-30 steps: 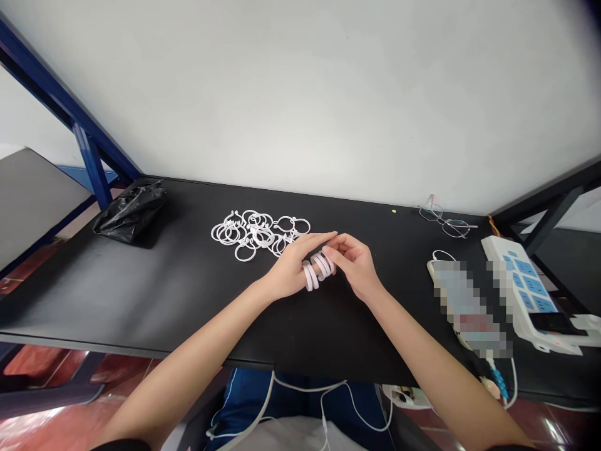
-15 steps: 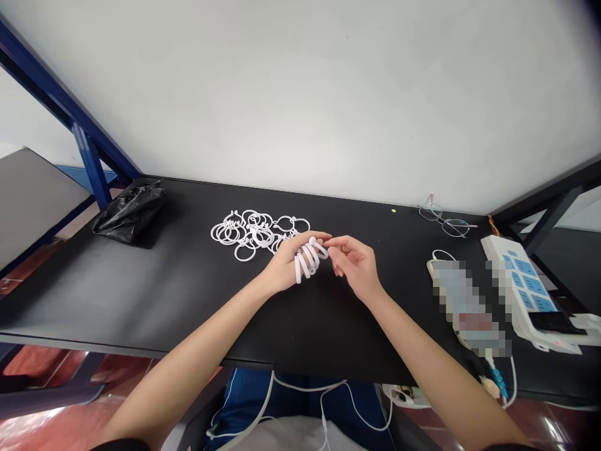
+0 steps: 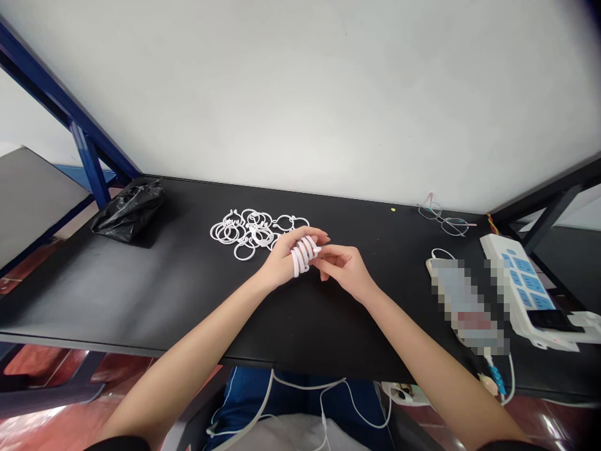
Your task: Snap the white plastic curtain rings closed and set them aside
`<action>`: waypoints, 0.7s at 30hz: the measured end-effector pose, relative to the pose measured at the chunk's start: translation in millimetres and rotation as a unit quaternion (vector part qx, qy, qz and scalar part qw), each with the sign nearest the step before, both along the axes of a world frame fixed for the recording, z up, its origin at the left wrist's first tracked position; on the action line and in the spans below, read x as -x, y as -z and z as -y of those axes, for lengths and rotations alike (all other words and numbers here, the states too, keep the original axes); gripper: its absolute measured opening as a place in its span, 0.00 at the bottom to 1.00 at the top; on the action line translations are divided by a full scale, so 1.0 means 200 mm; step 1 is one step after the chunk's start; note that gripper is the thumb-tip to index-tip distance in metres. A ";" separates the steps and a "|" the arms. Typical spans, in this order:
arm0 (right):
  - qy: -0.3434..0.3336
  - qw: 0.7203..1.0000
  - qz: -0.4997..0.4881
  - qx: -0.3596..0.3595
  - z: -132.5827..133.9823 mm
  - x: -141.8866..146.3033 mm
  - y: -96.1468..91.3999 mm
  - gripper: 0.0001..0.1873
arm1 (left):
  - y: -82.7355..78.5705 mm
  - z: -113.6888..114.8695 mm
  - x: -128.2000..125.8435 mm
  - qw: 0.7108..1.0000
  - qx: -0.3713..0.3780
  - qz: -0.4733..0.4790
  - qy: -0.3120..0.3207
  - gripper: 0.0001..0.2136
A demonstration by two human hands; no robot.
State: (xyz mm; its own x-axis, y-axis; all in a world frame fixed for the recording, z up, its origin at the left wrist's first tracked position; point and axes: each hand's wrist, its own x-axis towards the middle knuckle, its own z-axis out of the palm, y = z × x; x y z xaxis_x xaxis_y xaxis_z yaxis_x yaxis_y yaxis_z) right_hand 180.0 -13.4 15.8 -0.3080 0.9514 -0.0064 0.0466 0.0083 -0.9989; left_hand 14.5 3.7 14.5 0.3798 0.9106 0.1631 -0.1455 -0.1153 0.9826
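Note:
My left hand [image 3: 287,258] rests on the black table [image 3: 164,294] with several white plastic rings [image 3: 303,253] threaded over its fingers. My right hand [image 3: 342,269] is close beside it, its fingertips curled in and touching the rings on the left hand. Just behind the left hand lies a loose pile of white rings [image 3: 251,232] spread flat on the table.
A crumpled black plastic bag [image 3: 130,210] lies at the table's far left. Eyeglasses [image 3: 446,220] sit at the back right. A white and blue power strip [image 3: 526,288] and a blurred device with a cable [image 3: 464,304] lie at the right. White cables [image 3: 300,401] hang below the front edge.
Both hands have shifted slightly left and toward the ring pile. The left hand's fingers have curled more, and the right hand has come back against the rings on it.

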 end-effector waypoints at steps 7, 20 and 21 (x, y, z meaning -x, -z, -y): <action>0.103 0.993 -0.058 0.022 -0.03 -0.02 0.00 0.05 | -0.01 0.00 0.01 0.996 -0.067 -0.051 -0.014 0.12; 0.066 0.995 -0.065 -0.045 -0.01 -0.02 0.00 0.14 | -0.01 0.01 0.00 0.995 -0.072 -0.065 -0.013 0.11; 0.069 0.994 -0.068 -0.045 -0.01 -0.02 0.00 0.14 | -0.01 0.01 0.00 0.995 -0.073 -0.070 -0.015 0.12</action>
